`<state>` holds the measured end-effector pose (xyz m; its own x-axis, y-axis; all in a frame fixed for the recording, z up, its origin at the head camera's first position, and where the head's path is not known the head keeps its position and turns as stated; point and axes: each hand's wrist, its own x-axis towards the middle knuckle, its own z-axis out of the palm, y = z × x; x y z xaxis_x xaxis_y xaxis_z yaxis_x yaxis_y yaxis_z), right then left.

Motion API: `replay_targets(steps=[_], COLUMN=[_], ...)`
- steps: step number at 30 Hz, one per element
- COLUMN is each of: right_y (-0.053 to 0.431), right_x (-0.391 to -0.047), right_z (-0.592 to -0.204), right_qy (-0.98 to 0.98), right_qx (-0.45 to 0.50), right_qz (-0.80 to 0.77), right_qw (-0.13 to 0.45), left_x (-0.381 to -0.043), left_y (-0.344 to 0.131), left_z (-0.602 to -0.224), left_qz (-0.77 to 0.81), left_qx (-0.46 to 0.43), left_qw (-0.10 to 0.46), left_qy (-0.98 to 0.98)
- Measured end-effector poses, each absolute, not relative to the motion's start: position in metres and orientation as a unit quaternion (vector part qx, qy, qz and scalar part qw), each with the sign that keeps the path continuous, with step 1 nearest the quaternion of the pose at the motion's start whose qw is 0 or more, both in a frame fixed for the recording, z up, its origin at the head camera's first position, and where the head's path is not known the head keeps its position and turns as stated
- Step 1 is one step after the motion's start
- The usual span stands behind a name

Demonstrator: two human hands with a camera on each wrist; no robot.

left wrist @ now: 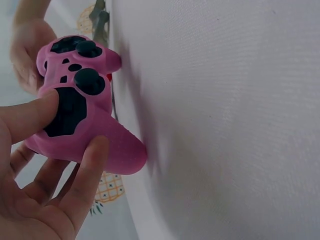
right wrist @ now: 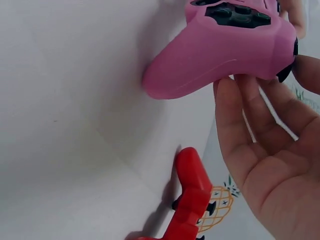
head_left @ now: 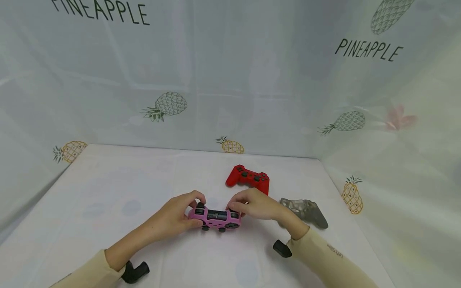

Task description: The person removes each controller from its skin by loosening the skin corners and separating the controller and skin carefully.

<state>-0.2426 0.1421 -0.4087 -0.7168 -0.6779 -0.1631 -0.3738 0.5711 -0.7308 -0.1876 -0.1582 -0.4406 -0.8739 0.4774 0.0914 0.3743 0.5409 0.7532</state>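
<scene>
A pink game controller (head_left: 212, 224) with black buttons and sticks is tipped up over the white table, its shoulder buttons facing the head camera. My left hand (head_left: 176, 214) grips one end; in the left wrist view its thumb lies across the black directional pad of the controller (left wrist: 115, 142). At the other end, my right hand (head_left: 257, 204) holds the controller between thumb and fingers. The right wrist view shows that thumb by the shoulder buttons and the fingers against the controller's underside (right wrist: 215, 60). The handle tips come close to the table; whether they touch it I cannot tell.
A red controller (head_left: 248, 178) lies just beyond my right hand. Partly behind the right forearm is a grey, see-through controller (head_left: 309, 212). Black wrist pieces (head_left: 135, 273) stick out by both sleeves. A pineapple-print curtain (head_left: 230, 80) hangs behind the table (head_left: 119, 180).
</scene>
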Motion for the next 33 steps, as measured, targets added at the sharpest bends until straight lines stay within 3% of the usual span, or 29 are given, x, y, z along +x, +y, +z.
replay_targets(steps=[14, 24, 33], right_y=[0.127, 0.138, 0.144], right_x=[-0.257, -0.272, -0.286], right_z=[-0.408, -0.427, -0.435], right_qy=[0.844, 0.768, 0.753], right_qx=[-0.255, -0.314, -0.374], right_qz=[-0.369, -0.431, -0.379], right_qw=[0.292, 0.355, 0.386], left_x=[-0.188, -0.191, -0.193], left_y=[-0.159, -0.162, -0.164], left_z=[-0.439, -0.443, -0.445], left_qz=[0.406, 0.402, 0.315], left_qx=[0.239, 0.259, 0.330], left_qw=[0.058, 0.055, -0.005], left_qy=[0.880, 0.877, 0.890])
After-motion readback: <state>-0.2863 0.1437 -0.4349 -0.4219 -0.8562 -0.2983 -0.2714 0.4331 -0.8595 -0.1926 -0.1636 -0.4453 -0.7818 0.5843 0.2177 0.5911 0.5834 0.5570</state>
